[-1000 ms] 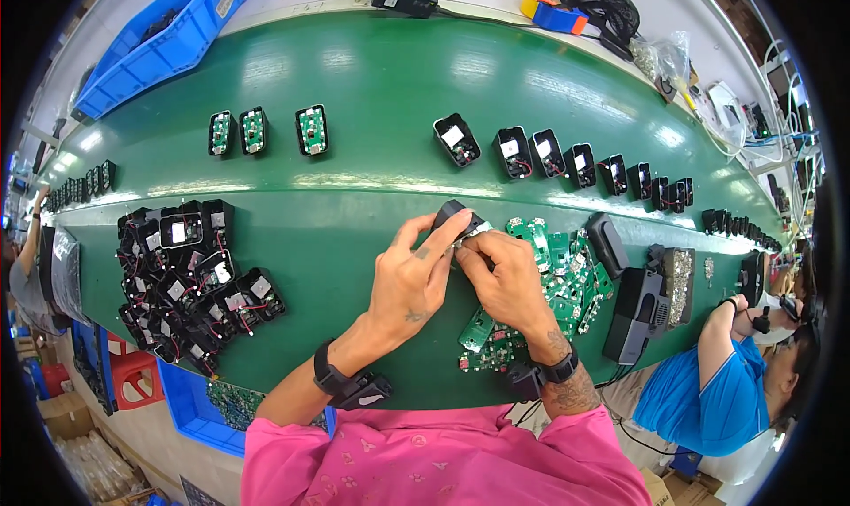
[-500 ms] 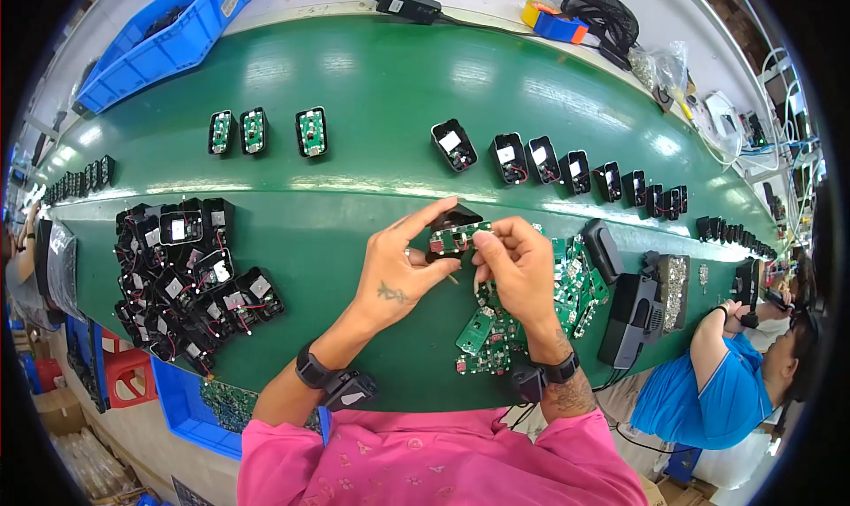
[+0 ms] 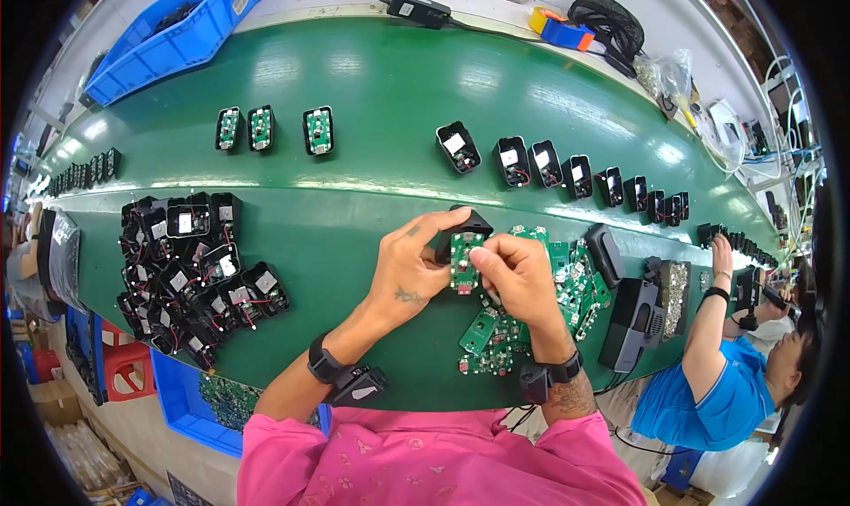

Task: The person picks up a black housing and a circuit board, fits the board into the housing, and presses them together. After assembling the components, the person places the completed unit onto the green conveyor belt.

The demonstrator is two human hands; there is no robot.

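Circuit board (image 3: pixel 462 265), green and small, shows near the middle of my feed, its long side running from twelve to six and its component side facing my camera. I have the right hand (image 3: pixel 521 274) at its three o'clock, pinching it with the thumb across its edge. The left hand (image 3: pixel 409 271), at nine, grips a black case (image 3: pixel 472 221) just behind the board's upper end; whether board and case touch, I can't tell.

Outward from the board, a pile of loose green boards (image 3: pixel 577 285) spreads from three to five o'clock on the green table (image 3: pixel 372 72). At nine I see a heap of black cases with red wires (image 3: pixel 181 280). Three board-fitted cases (image 3: pixel 318 132) stand between ten and eleven. A row of open black cases (image 3: pixel 511 162) curves from twelve towards two. Farther out, a blue crate (image 3: pixel 181 56) sits near ten-thirty, and a co-worker in a blue shirt (image 3: pixel 722 400) is at four.
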